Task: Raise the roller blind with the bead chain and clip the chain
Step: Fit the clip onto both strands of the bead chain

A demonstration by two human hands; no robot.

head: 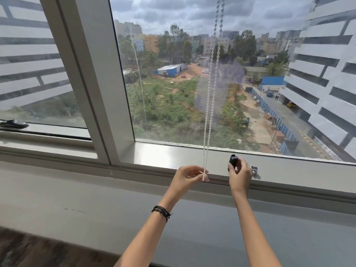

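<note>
Only the head view to go on here, so everything is taken from that. The bead chain (205,132) is seen hanging as a double strand in front of the glass, from the top edge of the picture down to the window frame (163,154). Its bottom loop is pinched between thumb and fingertips of the left hand (187,175), right at the lower rail. The loop is probably being held low and taut so the two strands are lined up straight and close together, ready for something to be fastened over them. A small black clip (233,160) is gripped by the right hand (239,175), thumb on one side and fingers on the other. It's lifted just above the rail and a bit apart from the chain, likely so its end can be lined up first. Whether that black piece is the whole clip or just a part of it can't really be told at this size. A little grey fitting (255,171) is seen on the rail just beside the right hand, partly hidden by it. No blind fabric is seen over the glass, so the raising is judged done and the clipping is what's left.
</note>
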